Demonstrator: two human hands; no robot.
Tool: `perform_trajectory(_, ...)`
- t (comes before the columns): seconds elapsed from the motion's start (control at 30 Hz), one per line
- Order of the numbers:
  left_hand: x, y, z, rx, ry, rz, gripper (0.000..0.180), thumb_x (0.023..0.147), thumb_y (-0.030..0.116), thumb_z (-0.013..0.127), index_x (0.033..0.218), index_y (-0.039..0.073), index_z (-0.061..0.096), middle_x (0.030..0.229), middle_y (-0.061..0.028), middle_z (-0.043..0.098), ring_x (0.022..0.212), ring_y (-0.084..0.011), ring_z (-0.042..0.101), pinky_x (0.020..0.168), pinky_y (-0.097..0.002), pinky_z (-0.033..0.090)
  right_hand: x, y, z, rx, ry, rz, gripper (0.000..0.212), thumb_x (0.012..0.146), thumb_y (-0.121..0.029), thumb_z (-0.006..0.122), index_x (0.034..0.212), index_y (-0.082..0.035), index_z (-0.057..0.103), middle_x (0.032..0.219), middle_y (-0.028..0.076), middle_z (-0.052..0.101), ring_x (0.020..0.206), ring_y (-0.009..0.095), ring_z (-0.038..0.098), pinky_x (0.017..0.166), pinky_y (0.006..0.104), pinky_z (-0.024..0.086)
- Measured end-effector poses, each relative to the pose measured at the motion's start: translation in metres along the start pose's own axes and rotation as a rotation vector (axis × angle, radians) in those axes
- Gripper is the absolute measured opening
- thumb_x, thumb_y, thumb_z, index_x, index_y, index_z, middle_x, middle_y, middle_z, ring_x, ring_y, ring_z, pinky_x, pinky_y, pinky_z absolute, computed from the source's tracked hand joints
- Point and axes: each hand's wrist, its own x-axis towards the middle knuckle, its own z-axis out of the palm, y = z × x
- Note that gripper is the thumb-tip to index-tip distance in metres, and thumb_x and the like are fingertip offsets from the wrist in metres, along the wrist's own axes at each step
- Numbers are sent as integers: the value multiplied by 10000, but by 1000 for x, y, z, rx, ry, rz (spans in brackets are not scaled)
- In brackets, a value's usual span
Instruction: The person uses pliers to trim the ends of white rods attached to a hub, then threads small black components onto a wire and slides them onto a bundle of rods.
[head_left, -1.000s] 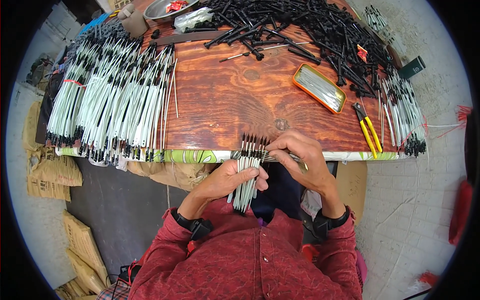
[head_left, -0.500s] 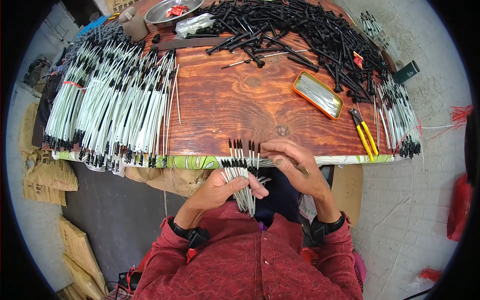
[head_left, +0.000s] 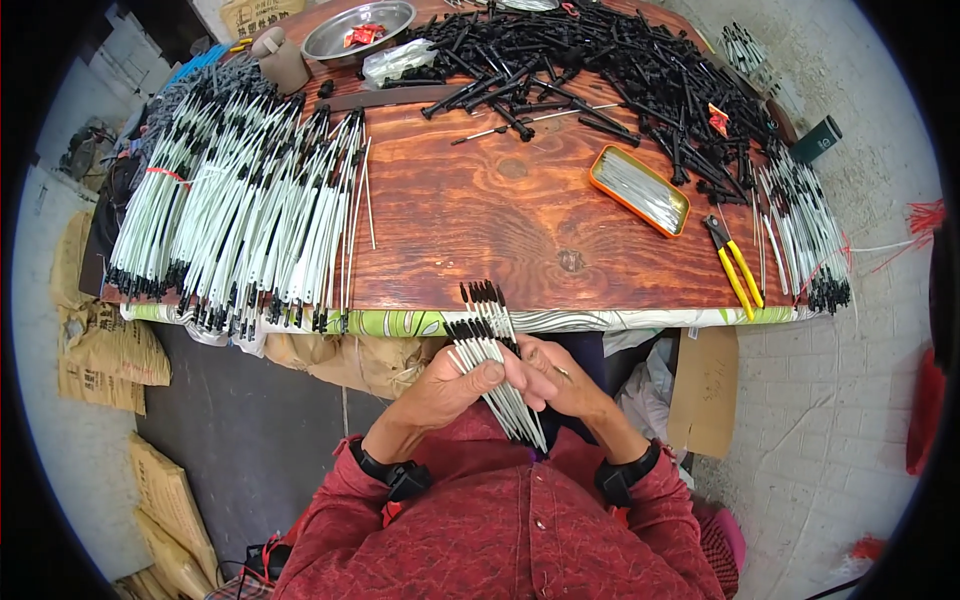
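A bundle of thin white rods with black ends point(head_left: 516, 412) slants in front of my red shirt, just off the table's near edge. My left hand point(head_left: 442, 386) is closed around its middle, thumb across the front. On the other side my right hand point(head_left: 572, 382) presses in, its fingers curled against the bundle and partly hidden behind it and the left fingers. The black upper tips stand in two stepped rows over the table edge. Toward my body the lower ends fan slightly.
Many similar white rods point(head_left: 235, 220) lie along the table's left, with more point(head_left: 808, 225) at the right edge. Yellow-handled pliers point(head_left: 738, 268) and an orange-rimmed tin of thin pins point(head_left: 640, 190) lie right of centre. Black plastic parts point(head_left: 590, 60) are heaped behind, near a metal bowl point(head_left: 330, 40).
My right hand has come down from the upper tips to the bundle's side, closing against it. The bundle's lower ends have swung to the right. The view has shifted slightly.
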Motion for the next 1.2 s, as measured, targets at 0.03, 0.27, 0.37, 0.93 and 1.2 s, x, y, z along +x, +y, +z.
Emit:
perform_trajectory(0.03,0,-4,-1,18,12,1,323,1026,310,511,985,3,600,985,-189,679,921,-272,659,859,-410,514,1,5,1,25,13,36,805,993,-645,338,1364,56,474,781,22,584,793,116,553,722,270,450)
perform_trajectory(0.27,9,-6,-8,292,61,17,309,1038,288,493,1006,1,601,978,-170,687,902,-245,663,882,-402,507,17,50,-3,-233,151,-181,835,972,-686,330,1404,18,456,731,-13,501,746,104,484,800,244,397)
perform_trajectory(0.37,16,-6,-19,311,99,30,308,1039,287,491,1016,1,604,968,-162,693,909,-244,673,898,-401,507,22,48,9,-222,196,-265,835,969,-688,332,1424,3,442,782,-21,490,786,103,471,859,247,379)
perform_trajectory(0.93,18,-12,-38,284,93,-252,309,1026,317,520,1023,20,607,1037,-176,700,931,-228,684,822,-355,539,14,62,-8,180,-135,-61,1000,818,-403,771,1571,-97,188,1139,1,424,1028,120,431,932,270,380)
perform_trajectory(1.2,12,-4,-41,290,49,-243,319,1045,299,484,1069,17,632,1045,-116,700,945,-189,668,859,-332,524,13,74,3,115,-23,6,954,751,-339,851,1460,24,326,1115,45,486,996,144,460,902,254,397)
